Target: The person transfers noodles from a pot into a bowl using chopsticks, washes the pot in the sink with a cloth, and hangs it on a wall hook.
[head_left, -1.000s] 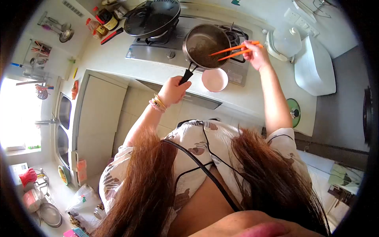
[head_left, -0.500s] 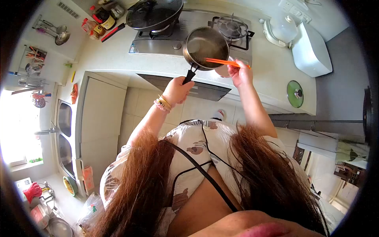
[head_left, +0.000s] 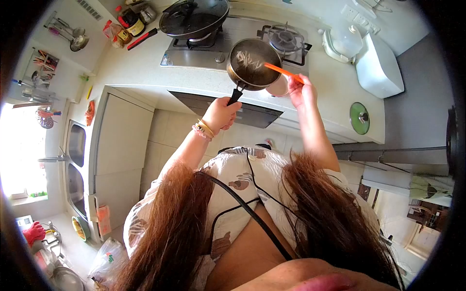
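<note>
My left hand point(head_left: 221, 114) is closed round the black handle of a small saucepan point(head_left: 236, 77), held up over the front edge of the stove. Pale, noodle-like strands point(head_left: 248, 60) lie in a clump in its dark inside. Orange chopsticks point(head_left: 286, 72) are pinched in my right hand point(head_left: 302, 91), their tips over the pan's right side near the strands. Partly hidden behind the pan and my right hand, a pale round dish point(head_left: 277, 88) sits at the counter's front edge; its contents cannot be made out.
A lidded black wok point(head_left: 194, 19) stands on the left burner of the gas stove point(head_left: 194, 58). The bare right burner point(head_left: 284, 39) lies behind the pan. A green-rimmed glass lid point(head_left: 359, 119) rests at right. Bottles point(head_left: 130, 20) and a red-handled knife point(head_left: 142, 40) are at left.
The pale strands now show inside the saucepan, where only a dark, blurry inside showed before. The chopsticks' tips have shifted right and up slightly. Both hands keep their holds.
</note>
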Demonstrator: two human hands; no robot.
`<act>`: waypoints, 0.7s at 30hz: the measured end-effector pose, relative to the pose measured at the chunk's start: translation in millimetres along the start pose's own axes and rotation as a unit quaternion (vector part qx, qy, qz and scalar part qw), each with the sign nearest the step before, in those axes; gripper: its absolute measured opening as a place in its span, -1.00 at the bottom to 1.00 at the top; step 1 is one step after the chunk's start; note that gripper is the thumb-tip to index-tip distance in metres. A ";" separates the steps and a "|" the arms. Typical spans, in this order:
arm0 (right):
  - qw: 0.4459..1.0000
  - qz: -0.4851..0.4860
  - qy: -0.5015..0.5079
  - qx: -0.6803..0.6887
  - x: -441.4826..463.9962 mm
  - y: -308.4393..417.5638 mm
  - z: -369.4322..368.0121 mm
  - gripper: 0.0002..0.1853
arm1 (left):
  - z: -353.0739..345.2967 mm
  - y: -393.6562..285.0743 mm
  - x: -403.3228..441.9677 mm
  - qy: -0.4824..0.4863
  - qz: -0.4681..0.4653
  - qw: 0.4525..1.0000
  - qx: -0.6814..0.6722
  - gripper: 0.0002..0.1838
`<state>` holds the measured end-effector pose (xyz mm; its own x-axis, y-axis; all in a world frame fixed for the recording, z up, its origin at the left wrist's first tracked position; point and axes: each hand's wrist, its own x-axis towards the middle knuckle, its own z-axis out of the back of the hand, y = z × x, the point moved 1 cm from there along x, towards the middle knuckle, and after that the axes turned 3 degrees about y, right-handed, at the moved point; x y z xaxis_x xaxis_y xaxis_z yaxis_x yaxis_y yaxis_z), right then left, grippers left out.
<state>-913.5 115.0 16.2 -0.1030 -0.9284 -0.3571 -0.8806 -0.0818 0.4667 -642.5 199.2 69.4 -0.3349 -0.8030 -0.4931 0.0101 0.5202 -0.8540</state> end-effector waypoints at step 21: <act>0.993 0.096 0.073 -0.013 -18.2 71.0 -73.4 -0.88 | -4.5 -0.9 5.3 -0.022 0.003 1.000 0.003 -0.72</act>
<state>-940.1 99.4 115.2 -0.1976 -0.9704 -0.1389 -0.8388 0.0941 0.5363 -648.5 195.8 68.3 -0.2937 -0.8123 -0.5040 0.0182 0.5224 -0.8525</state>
